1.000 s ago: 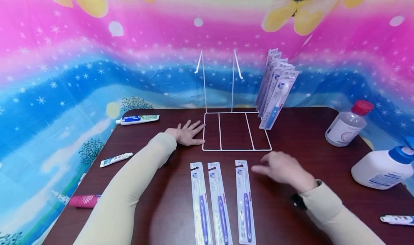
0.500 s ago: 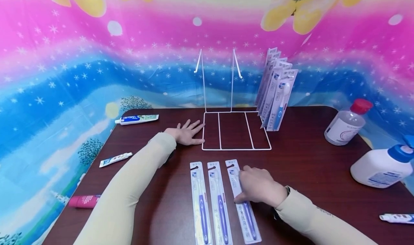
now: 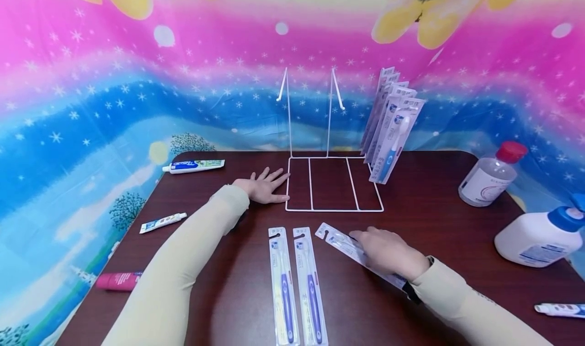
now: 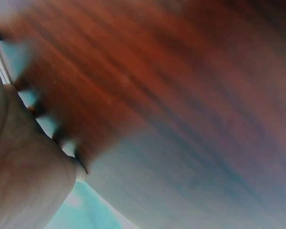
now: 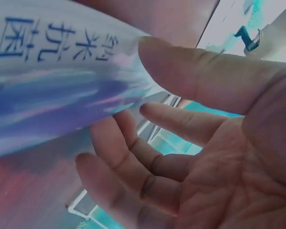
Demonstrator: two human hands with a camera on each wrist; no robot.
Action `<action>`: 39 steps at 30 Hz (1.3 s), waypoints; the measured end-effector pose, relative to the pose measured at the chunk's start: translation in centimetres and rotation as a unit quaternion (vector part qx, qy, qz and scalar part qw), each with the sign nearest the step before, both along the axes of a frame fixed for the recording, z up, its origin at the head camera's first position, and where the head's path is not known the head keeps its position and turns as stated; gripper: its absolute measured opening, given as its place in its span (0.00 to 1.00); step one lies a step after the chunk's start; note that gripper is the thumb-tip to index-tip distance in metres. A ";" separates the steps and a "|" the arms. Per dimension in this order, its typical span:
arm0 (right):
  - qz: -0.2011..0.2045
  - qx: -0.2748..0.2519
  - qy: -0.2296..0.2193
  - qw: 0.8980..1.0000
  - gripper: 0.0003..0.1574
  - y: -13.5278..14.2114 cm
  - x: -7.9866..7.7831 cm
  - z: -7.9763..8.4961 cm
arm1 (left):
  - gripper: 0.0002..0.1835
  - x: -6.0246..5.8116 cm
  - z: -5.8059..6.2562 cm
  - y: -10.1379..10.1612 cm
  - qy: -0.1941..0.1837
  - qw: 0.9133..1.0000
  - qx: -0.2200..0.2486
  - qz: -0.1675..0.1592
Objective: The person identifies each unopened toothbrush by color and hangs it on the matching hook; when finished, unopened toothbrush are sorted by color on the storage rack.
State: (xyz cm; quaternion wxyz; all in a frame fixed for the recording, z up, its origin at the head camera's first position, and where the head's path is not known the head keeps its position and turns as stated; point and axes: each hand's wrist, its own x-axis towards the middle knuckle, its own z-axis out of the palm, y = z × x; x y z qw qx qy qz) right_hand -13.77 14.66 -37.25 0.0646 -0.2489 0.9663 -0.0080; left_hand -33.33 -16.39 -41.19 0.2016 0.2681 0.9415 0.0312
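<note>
My right hand [image 3: 393,252] grips a packaged purple toothbrush [image 3: 338,240], which slants with its notched end toward the rack. In the right wrist view the thumb and fingers hold the pack [image 5: 62,81] by its edges. Flat on the table, my left hand [image 3: 264,187] lies with spread fingers touching the left side of a white wire rack [image 3: 333,211]. Two more packaged purple toothbrushes, a left one [image 3: 284,290] and a right one [image 3: 312,290], lie side by side in front. Several packaged toothbrushes [image 3: 396,137] hang on the rack's right hook.
Toothpaste tubes lie at the left: a blue-green one [image 3: 196,166], a small white one [image 3: 162,223] and a pink one [image 3: 119,281]. At the right stand a red-capped bottle [image 3: 489,178] and a white pump bottle [image 3: 539,239], with another tube [image 3: 559,310] nearer.
My right hand came to the rightmost toothbrush pack, took hold of it and turned it to a slant, shifting rightward. The hanging packs swung slightly. The left hand stayed still.
</note>
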 end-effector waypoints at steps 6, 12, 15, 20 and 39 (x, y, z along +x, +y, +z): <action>-0.025 -0.047 -0.012 0.999 0.22 0.8 -0.7 0.1 | 0.45 0.0 0.0 -0.1 -0.001 1.000 -0.005 -0.002; -0.053 -0.155 0.033 0.986 0.13 1.6 -1.6 0.9 | 0.45 -0.1 0.2 0.0 -0.002 1.000 0.000 -0.003; -0.076 -0.228 0.057 0.969 0.15 1.7 -2.3 2.5 | 0.45 -0.1 0.1 0.0 0.000 1.000 -0.003 -0.002; -0.102 -0.351 0.091 0.926 0.17 1.3 -3.3 5.9 | 0.45 -0.1 0.1 -0.1 0.000 1.000 -0.005 -0.003; -0.125 -0.414 0.111 0.895 0.20 -1.6 -6.6 8.6 | 0.45 0.0 0.2 -0.1 -0.001 1.000 -0.001 -0.001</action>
